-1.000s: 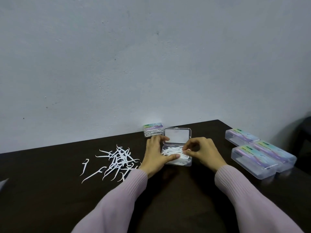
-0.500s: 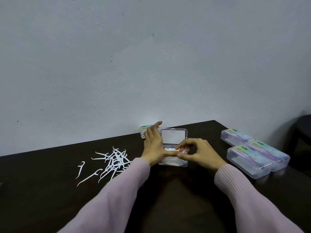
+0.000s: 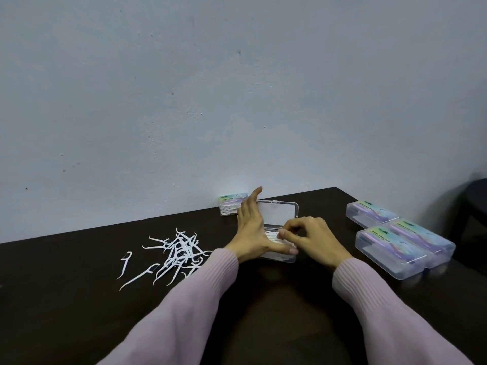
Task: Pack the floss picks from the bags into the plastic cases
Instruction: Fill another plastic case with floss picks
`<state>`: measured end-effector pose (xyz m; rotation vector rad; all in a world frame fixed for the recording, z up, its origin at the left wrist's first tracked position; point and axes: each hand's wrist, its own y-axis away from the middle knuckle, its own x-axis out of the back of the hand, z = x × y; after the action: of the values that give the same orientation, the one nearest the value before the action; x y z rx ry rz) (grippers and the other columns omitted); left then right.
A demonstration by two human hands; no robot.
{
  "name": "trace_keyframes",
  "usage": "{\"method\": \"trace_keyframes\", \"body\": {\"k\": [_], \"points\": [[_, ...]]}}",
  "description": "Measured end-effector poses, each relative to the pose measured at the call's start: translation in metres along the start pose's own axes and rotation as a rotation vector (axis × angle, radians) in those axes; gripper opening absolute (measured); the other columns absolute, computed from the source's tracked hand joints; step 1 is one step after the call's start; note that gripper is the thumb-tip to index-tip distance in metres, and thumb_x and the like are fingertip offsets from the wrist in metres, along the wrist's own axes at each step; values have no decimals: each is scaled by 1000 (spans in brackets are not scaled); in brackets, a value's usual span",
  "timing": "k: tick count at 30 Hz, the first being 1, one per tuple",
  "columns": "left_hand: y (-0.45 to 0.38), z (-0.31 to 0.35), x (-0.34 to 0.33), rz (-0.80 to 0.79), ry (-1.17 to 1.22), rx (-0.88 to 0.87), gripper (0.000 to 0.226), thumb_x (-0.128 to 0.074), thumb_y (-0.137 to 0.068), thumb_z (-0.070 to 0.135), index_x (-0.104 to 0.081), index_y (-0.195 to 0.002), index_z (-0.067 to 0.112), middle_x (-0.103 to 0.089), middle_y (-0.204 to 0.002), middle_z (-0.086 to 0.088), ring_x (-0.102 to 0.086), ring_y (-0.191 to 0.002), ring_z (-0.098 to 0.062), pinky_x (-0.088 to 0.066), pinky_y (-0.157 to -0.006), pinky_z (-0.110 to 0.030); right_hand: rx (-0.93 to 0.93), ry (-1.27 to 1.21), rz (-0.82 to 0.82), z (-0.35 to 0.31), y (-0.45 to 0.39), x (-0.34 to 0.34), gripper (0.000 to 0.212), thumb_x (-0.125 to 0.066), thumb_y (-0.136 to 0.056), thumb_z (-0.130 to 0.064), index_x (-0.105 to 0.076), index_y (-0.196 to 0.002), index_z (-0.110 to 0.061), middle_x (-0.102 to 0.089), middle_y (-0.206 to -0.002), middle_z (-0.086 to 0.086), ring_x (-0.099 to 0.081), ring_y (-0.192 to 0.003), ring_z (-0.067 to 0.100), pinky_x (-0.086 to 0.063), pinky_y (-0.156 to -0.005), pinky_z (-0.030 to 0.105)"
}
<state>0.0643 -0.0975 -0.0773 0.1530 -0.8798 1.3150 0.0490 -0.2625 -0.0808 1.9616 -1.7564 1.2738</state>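
A clear plastic case (image 3: pixel 279 210) lies open at the table's middle, lid tipped back, white floss picks inside. My left hand (image 3: pixel 251 233) stands edge-on along the case's left side, fingers straight, thumb stretched across the front rim. My right hand (image 3: pixel 311 239) hovers over the case's right half with fingers curled, its fingertips pinching floss picks (image 3: pixel 274 236) in the case. A loose pile of white floss picks (image 3: pixel 179 255) is scattered on the dark table to the left.
Three shut cases with coloured labels sit at the right: one further back (image 3: pixel 370 214), two side by side nearer (image 3: pixel 390 252), (image 3: pixel 424 242). Another labelled case (image 3: pixel 232 205) stands by the wall behind my left hand. The dark table (image 3: pixel 66 299) ends at the right; a dark chair (image 3: pixel 474 206) stands beyond.
My left hand has straightened from resting over the case to standing along its left edge with fingers up. My right hand has closed in over the picks in the case.
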Motion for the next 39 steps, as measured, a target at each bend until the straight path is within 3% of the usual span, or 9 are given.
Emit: {"method": "trace_keyframes", "body": {"k": [5, 9, 13, 16, 19, 23, 27, 32, 39], "points": [[11, -16, 26, -143, 45, 96, 136, -83, -38, 56, 4, -141, 41, -12, -145, 8, -12, -139, -12, -12, -118, -40, -43, 95, 27, 2, 0, 3, 11, -61, -87, -34, -70, -89, -29, -65, -85, -13, -57, -87, 5, -38, -98, 40], [18, -24, 38, -202, 51, 175, 128, -84, -52, 41, 4, -146, 36, -11, -155, -3, -9, -143, -16, -11, -115, -33, -87, 56, 142, -2, 0, 5, 4, -64, -84, -24, -63, -88, -23, -61, -85, -8, -57, -81, 9, -45, -81, 25], [16, -25, 48, -275, -65, 169, 112, -86, -63, 30, -12, -146, 30, -24, -146, -5, -20, -137, -17, -17, -114, -33, -245, -59, 133, 1, 1, 8, 32, -70, -79, -25, -48, -101, -18, -55, -94, -3, -54, -83, 11, -47, -79, 27], [13, -25, 59, -281, -155, 142, 76, -86, -65, 25, -42, -128, 23, -45, -121, -4, -47, -107, -13, -41, -96, -23, -270, -112, -8, -3, 2, 9, 45, -68, -82, -26, -44, -120, -15, -54, -105, -1, -52, -93, 12, -39, -81, 23], [11, -22, 66, -328, -82, 101, 40, -84, -67, 19, -62, -100, 21, -61, -91, 0, -57, -73, -7, -48, -70, -17, -250, -126, -41, -5, 2, 8, 44, -63, -87, -24, -44, -125, -13, -52, -106, -3, -51, -91, 9, -36, -81, 21], [11, -15, 66, -277, -52, 26, 13, -80, -72, 15, -73, -84, 14, -66, -69, 10, -58, -65, 3, -44, -65, -10, -260, -142, -42, -6, 2, 7, 41, -59, -90, -24, -44, -126, -13, -55, -108, -1, -54, -91, 12, -42, -83, 23], [9, -2, 62, -145, -33, -44, 6, -78, -74, 16, -75, -79, 17, -70, -73, 10, -61, -70, 0, -47, -69, -13, -264, -172, -47, -6, 2, 6, 37, -56, -92, -26, -44, -125, -14, -56, -107, -1, -57, -91, 13, -47, -90, 28], [-1, 18, 51, 96, -50, -95, 4, -78, -74, 20, -74, -74, 20, -72, -75, 4, -60, -65, 0, -44, -63, -9, -264, -210, -55, -6, 2, 6, 31, -47, -95, -31, -45, -122, -15, -59, -112, 2, -56, -86, 11, -45, -82, 23], [-8, 20, 37, 129, -50, -67, 17, -82, -70, 17, -71, -83, 20, -69, -72, 7, -63, -66, -3, -49, -64, -12, -260, -223, -76, -6, 2, 7, 29, -42, -97, -33, -45, -121, -16, -57, -109, 0, -55, -82, 8, -45, -82, 23]]}}
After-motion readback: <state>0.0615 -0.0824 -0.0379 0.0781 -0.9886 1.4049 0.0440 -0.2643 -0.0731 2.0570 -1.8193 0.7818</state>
